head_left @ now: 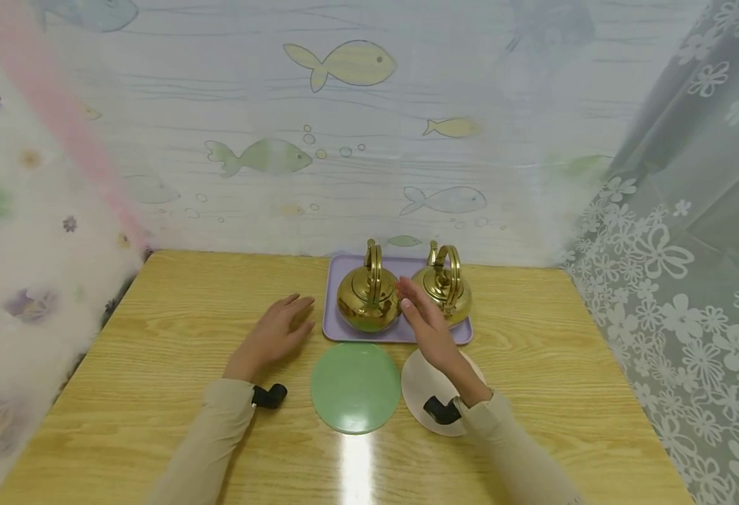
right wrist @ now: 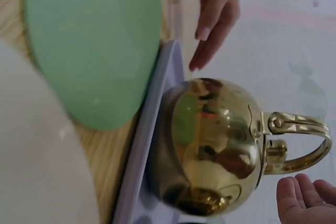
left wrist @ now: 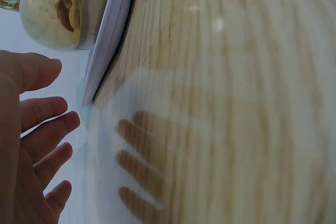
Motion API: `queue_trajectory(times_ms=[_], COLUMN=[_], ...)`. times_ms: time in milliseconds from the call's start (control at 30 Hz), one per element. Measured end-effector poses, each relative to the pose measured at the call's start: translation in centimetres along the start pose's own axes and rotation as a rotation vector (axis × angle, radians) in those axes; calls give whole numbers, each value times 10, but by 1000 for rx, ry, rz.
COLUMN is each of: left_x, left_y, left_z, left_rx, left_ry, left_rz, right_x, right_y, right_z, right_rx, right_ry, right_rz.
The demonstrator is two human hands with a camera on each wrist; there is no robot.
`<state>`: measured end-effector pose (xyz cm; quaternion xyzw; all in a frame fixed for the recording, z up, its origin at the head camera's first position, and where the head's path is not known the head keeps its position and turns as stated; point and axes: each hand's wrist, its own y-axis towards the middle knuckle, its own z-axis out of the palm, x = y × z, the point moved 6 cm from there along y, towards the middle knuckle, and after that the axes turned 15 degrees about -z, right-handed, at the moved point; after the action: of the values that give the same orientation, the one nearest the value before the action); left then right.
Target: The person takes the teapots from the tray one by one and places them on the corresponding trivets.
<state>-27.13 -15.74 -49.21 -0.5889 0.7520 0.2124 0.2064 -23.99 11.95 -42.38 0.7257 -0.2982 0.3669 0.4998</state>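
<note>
The left hand [head_left: 273, 338] hovers over the wood-grain counter [head_left: 155, 351], its fingers loosely parted and holding nothing, just beside the lilac tray [head_left: 332, 308]. In front of the tray lies a round green mat [head_left: 355, 387]. On the tray's left half stands an upright brass kettle [head_left: 358, 310]. The right hand [head_left: 431, 328], fingers relaxed and gripping nothing, hangs near its handle. Below that forearm lies a pale round mat [head_left: 418, 386]; behind the hand, on the tray's right half, stands a second kettle [head_left: 463, 303].
</note>
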Motion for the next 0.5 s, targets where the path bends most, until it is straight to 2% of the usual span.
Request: queue_trajectory(times_ms=[267,500], left_x=[0,-6], left_y=[8,13], left_z=[9,13], left_rx=[26,24], left_ry=[-39,-58], left_rz=[-26,13], right_x=[-7,-15], right_y=[16,27], right_z=[6,12], right_rx=[-61,-87], right_ry=[152,334], right_rz=[26,69])
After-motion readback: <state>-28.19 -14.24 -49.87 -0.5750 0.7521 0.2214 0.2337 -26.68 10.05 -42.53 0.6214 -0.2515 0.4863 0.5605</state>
